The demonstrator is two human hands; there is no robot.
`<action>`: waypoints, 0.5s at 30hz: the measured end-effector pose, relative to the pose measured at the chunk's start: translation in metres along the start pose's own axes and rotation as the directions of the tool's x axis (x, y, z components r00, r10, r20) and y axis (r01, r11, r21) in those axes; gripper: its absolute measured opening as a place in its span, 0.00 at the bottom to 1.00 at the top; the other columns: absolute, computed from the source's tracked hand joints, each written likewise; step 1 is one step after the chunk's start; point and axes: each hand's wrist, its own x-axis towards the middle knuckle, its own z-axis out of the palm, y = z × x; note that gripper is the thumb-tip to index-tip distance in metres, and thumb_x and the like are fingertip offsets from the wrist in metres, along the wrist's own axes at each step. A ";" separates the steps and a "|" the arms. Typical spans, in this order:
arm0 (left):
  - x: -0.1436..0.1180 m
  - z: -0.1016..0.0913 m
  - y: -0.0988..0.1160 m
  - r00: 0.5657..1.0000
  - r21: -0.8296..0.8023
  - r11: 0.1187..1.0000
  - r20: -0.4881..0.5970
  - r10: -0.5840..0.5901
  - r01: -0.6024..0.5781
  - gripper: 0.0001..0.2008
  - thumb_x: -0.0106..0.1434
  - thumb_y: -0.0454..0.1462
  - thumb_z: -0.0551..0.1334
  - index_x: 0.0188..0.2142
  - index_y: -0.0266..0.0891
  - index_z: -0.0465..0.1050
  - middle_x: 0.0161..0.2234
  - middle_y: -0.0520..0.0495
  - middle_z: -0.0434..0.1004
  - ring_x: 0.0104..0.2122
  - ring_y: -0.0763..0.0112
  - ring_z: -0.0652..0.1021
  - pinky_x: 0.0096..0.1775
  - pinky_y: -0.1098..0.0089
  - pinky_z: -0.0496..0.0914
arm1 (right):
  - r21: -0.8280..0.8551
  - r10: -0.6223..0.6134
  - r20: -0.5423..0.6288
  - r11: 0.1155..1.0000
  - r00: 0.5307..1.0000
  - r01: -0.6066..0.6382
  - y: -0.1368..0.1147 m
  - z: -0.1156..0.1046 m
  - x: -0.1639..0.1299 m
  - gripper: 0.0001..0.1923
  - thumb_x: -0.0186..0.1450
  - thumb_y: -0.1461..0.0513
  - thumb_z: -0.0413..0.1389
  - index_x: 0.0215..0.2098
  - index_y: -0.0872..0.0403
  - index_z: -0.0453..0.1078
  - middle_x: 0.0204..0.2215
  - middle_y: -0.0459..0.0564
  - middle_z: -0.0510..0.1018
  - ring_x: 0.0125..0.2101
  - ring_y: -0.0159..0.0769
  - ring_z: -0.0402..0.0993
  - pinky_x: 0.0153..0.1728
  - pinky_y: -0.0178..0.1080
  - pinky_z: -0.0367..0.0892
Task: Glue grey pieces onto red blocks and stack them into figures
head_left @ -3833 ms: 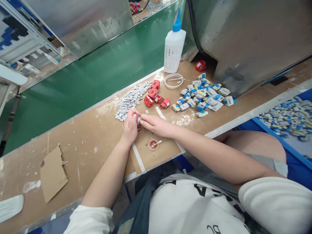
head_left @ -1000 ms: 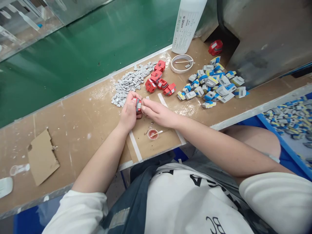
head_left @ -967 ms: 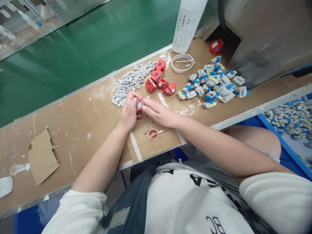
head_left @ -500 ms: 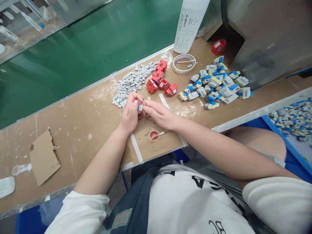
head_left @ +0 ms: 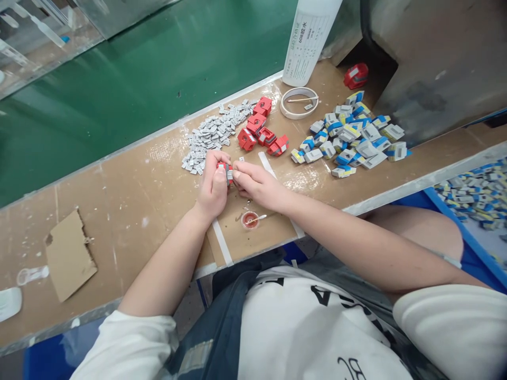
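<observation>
My left hand (head_left: 213,184) is wrapped around a small red and grey plastic block (head_left: 226,171), much of it covered by the fingers. Against the block's right side, my right hand (head_left: 257,182) has its fingertips pinched together; whatever they hold is hidden. Beyond the hands lie a pile of small grey pieces (head_left: 214,132) and several red blocks (head_left: 256,123). Closer to my body sits a little round dish (head_left: 250,219) of reddish stuff with a cotton swab (head_left: 258,218) resting across it.
A large heap of white, blue and yellow blocks (head_left: 356,134) lies right, near a tape roll (head_left: 300,115) and a white labelled bottle (head_left: 307,47). One red block (head_left: 356,76) is beside the metal wall. Cardboard (head_left: 69,258) lies left; a blue bin (head_left: 455,221) stands below right.
My left thumb has shifted and stands more upright against the red and grey block. My right hand keeps its pinch at nearly the same spot.
</observation>
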 end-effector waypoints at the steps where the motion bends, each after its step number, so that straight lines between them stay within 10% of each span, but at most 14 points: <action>1: 0.000 0.000 0.000 1.000 -0.016 1.000 0.010 -0.014 0.014 0.09 0.73 0.44 0.64 0.38 0.42 0.74 0.41 0.45 0.70 0.42 0.63 0.71 0.45 0.67 0.70 | -0.015 0.001 -0.009 1.000 1.000 -0.001 0.002 0.000 0.001 0.17 0.78 0.52 0.47 0.32 0.48 0.54 0.28 0.42 0.59 0.30 0.35 0.60 0.31 0.38 0.58; 7: 0.003 0.005 0.006 0.942 -0.254 0.911 -0.009 -0.337 0.324 0.08 0.73 0.41 0.64 0.37 0.42 0.70 0.41 0.48 0.71 0.24 0.77 0.65 0.23 0.74 0.54 | -0.162 -0.030 -0.032 0.986 0.999 0.024 0.001 -0.002 0.002 0.14 0.78 0.53 0.46 0.34 0.48 0.56 0.31 0.45 0.65 0.35 0.37 0.64 0.36 0.39 0.60; 15: 0.006 0.008 0.005 0.907 -0.398 0.833 -0.004 -0.422 0.385 0.09 0.74 0.40 0.63 0.37 0.42 0.68 0.33 0.52 0.68 0.20 0.81 0.64 0.20 0.77 0.49 | -0.269 -0.051 -0.012 0.962 0.999 0.046 -0.003 -0.003 0.006 0.12 0.77 0.56 0.49 0.35 0.49 0.59 0.33 0.45 0.69 0.35 0.36 0.63 0.40 0.39 0.60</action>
